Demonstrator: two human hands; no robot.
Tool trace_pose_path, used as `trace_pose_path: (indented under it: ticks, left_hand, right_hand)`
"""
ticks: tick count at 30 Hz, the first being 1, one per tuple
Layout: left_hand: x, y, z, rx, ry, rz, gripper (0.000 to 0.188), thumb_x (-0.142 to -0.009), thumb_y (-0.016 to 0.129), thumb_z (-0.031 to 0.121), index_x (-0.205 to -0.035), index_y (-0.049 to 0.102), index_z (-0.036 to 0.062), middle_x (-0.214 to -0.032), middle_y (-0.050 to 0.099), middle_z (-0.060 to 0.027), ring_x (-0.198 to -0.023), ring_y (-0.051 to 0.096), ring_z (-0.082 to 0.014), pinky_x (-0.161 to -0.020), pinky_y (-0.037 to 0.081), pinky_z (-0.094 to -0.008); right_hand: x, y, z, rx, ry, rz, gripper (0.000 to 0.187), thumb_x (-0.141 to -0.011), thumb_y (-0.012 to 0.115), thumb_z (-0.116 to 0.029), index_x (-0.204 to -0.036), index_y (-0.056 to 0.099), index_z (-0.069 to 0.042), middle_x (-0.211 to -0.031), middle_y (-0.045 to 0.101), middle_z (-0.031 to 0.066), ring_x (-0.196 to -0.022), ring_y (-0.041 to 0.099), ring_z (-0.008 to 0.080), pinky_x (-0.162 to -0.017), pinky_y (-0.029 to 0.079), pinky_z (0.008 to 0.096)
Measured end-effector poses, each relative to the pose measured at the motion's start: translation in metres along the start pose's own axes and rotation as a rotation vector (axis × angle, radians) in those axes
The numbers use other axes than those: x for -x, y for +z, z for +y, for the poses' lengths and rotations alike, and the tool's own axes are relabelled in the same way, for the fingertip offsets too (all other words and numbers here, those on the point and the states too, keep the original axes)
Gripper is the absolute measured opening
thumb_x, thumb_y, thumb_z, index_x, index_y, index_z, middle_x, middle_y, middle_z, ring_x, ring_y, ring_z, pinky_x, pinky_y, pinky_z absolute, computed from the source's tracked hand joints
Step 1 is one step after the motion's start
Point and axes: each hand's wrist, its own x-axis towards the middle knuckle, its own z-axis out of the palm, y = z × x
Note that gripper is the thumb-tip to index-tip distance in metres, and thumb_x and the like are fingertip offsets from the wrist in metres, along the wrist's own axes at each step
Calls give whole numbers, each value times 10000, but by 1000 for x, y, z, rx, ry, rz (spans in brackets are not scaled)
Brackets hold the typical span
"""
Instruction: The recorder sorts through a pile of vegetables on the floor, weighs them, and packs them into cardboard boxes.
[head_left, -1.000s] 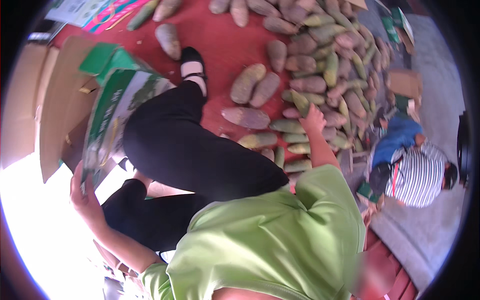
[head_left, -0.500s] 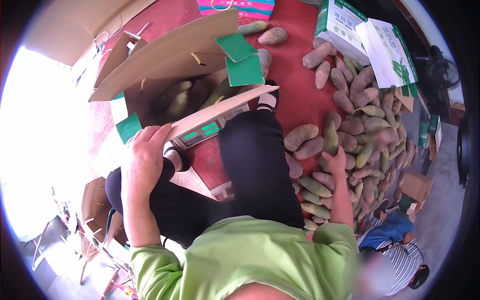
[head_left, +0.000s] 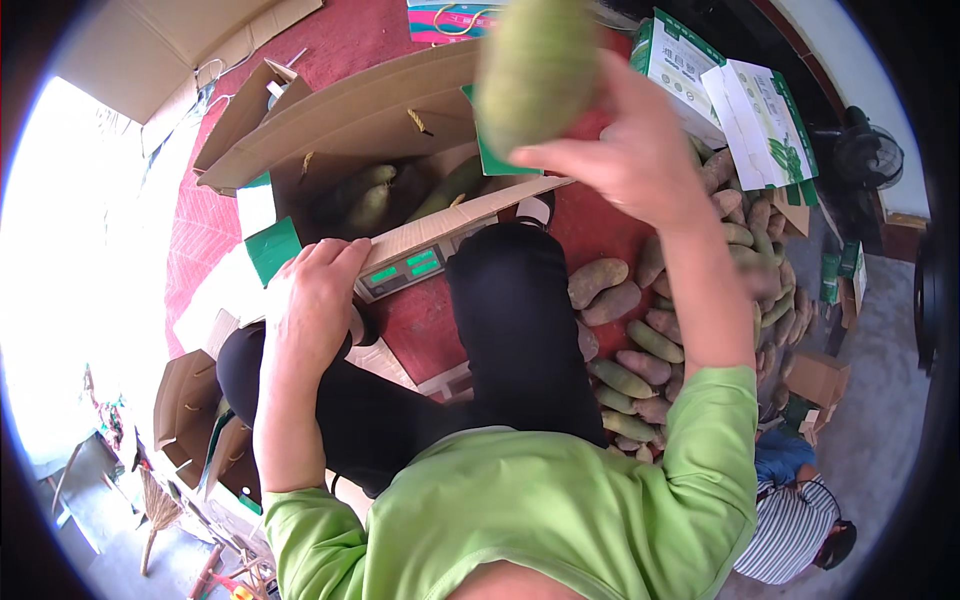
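My right hand [head_left: 640,145] is raised in front of me, closed around a green radish [head_left: 538,75], blurred and close to the camera. It hangs near the right end of an open cardboard box [head_left: 330,128]. My left hand [head_left: 312,298] grips the near flap [head_left: 440,232] of this box at its left end, fingers over the edge. Several green radishes [head_left: 370,205] lie inside, partly in shadow. Under the near flap shows a scale [head_left: 410,266] with lit green displays, and the box appears to rest on it.
To my right spreads a big heap of radishes [head_left: 655,342], green and soil-brown, on the red floor covering. White-and-green cartons [head_left: 765,125] stand beyond it, near a black fan [head_left: 868,152]. Another person [head_left: 795,525] is at the lower right. A smaller open box [head_left: 185,415] sits at left.
My right hand has lifted the radish from the heap and carried it up and left toward the box. The left hand stays on the flap, with the view shifted slightly.
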Motion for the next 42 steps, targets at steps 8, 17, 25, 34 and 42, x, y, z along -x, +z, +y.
trace_pose_path:
  ticks: [8,17,25,34,42]
  left_hand:
    - [-1,0,2,-19,-14,-23,318,-743,577,51,-1054,638,61,-925,631,-97,-914,615,-281,-812,486,-378]
    - [-5,1,-2,-3,-12,9,229,-877,519,41,-1068,643,55,-951,638,-141,-854,629,-326,-740,495,-381]
    - [-3,6,-15,-14,11,14,209,-888,540,21,-1069,642,38,-950,648,-146,-840,636,-306,-742,496,-372]
    - [-7,18,-32,37,14,45,178,-908,559,29,-1066,630,-10,-922,650,-132,-838,640,-259,-738,493,-353]
    - [-8,16,-36,-14,21,37,173,-914,564,45,-1062,628,-15,-888,648,-121,-806,632,-233,-721,489,-331]
  right_hand:
    - [-39,87,47,426,-156,-153,527,-687,767,-157,-1157,560,-39,-1117,624,113,-1058,587,271,-880,479,375]
    - [35,16,73,-110,58,355,179,-860,654,-43,-1036,648,-11,-890,670,27,-823,609,59,-733,493,206]
    - [238,84,198,10,592,405,146,-788,637,-73,-931,660,-55,-847,678,116,-805,658,237,-744,509,333]
    - [370,156,225,-419,1138,-36,250,-782,669,-169,-961,663,6,-780,671,108,-657,642,163,-611,514,313]
    - [458,143,265,174,1088,386,184,-779,648,-112,-949,670,-43,-770,687,96,-701,668,223,-636,525,337]
